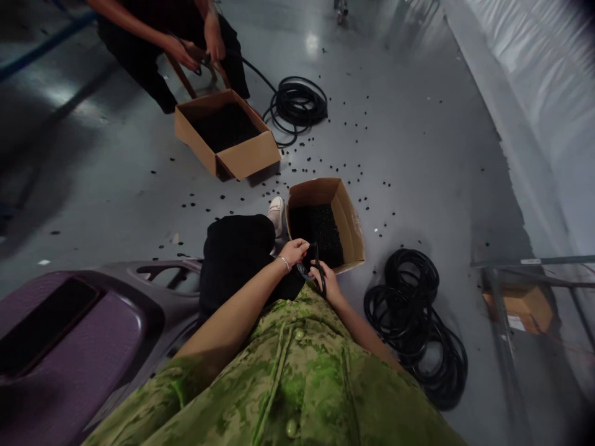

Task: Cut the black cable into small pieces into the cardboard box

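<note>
L hand pinched blk tube by open box; R hand was at tube, grip unclear. Tube handling underway; needed steady hold.

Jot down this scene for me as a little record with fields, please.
Left hand: pinches a thin black item, too small to identify, with the left hand
Right hand: holds the same item, right hand
Near box: open cardboard box, dark contents
Far box: open carton, dark contents, before another person
Cables or tubing: right coils; far coil
Floor: scattered small dark pieces
Seat: purple seat bearing a phone-like slab
</note>
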Demonstrator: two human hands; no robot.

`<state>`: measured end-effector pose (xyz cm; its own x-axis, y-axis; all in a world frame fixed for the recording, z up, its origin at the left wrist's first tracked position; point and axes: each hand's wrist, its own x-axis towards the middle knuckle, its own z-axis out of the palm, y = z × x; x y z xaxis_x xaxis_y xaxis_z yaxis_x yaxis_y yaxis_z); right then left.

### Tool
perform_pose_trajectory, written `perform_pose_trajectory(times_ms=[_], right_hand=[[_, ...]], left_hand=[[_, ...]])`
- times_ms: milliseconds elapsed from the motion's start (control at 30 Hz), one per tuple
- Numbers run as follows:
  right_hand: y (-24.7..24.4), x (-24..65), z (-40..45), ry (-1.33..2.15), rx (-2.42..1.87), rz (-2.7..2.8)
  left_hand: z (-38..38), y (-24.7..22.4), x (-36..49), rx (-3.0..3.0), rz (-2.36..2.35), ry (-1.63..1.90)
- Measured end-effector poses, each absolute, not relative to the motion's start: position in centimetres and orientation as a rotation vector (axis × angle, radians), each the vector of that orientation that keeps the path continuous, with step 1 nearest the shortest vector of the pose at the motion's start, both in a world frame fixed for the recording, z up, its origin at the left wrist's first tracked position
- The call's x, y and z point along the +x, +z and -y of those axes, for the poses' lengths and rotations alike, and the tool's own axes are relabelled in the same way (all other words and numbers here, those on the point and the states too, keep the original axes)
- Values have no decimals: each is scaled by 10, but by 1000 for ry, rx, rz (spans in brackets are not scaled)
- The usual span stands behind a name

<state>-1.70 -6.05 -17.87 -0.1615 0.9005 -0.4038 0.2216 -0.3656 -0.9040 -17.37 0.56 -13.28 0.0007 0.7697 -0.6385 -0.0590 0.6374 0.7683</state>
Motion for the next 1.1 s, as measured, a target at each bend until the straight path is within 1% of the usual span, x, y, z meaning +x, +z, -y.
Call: perform_pose_trajectory(times_ms=[433,833,1100], right_hand=[[-202,-14,61,1474,-1594,1401],[-179,-14,61,1509,-1539,1354],[-180,-13,61,1530,-1530,1351]], left_hand=[[-6,-126,-169,537,-1352,684],[-2,-120,-160,510,-1349,695],[-2,-126,-160,579,-1375,645]])
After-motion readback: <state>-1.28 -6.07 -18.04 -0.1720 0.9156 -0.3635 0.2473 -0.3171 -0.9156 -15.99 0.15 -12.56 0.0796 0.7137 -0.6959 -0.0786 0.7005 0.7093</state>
